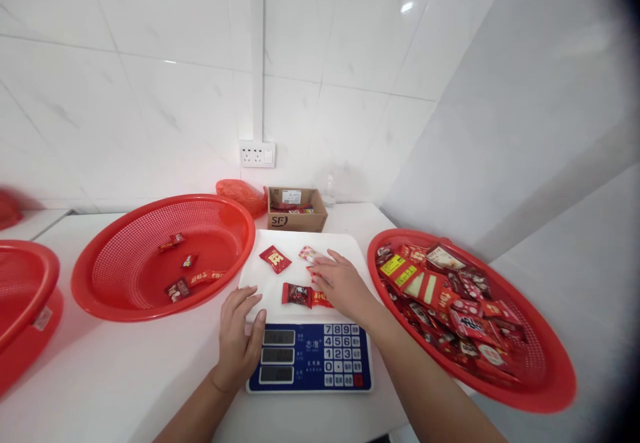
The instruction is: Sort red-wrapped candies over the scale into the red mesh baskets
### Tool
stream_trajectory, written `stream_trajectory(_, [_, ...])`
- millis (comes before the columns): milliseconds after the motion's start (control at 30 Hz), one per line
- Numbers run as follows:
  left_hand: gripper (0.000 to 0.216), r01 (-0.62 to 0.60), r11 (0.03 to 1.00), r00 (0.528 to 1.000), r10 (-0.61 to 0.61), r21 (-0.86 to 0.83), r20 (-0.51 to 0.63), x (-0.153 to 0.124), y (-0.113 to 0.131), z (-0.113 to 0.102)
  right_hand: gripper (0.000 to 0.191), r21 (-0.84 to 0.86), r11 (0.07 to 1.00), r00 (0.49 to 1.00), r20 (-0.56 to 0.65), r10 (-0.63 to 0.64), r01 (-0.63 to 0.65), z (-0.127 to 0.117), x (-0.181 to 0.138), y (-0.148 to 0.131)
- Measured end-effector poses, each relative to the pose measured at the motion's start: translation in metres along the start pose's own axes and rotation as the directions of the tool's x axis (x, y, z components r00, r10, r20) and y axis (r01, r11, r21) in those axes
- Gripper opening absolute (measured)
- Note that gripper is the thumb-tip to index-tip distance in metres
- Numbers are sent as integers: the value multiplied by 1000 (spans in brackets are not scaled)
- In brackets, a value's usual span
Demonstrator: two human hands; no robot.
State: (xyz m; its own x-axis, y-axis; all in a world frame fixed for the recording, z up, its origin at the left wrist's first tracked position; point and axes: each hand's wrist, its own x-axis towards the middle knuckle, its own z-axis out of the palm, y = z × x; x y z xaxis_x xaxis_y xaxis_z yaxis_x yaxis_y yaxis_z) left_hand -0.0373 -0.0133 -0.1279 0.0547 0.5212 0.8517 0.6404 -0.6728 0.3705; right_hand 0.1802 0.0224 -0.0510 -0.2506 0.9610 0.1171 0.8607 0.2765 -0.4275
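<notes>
I see red mesh baskets, red sweet wrappers, a white scale tray, its blue keypad panel, and a white worktop.

Bright even light, wall glare, dark blurred corner

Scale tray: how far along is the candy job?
Done: a few candies lie in the basket left of the scale. In hand: the right hand covers candies on the scale tray; the left hand rests at its front edge. Left: the right basket is full of packets.
</notes>
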Motion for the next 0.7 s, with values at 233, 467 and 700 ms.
stream_trajectory(233, [28,-5,1000,1000,5,8,3,-1,0,0,50,-34,990,988,82,-130,133,2,14,-30])
stream_trajectory(467, [29,-18,1000,1000,18,11,0,-1,1,0,47,-37,979,968,163,-191,200,11,23,-41])
stream_trajectory(700, [29,-6,1000,1000,6,5,10,-1,2,-1,45,-49,994,988,129,-89,96,0,9,-21])
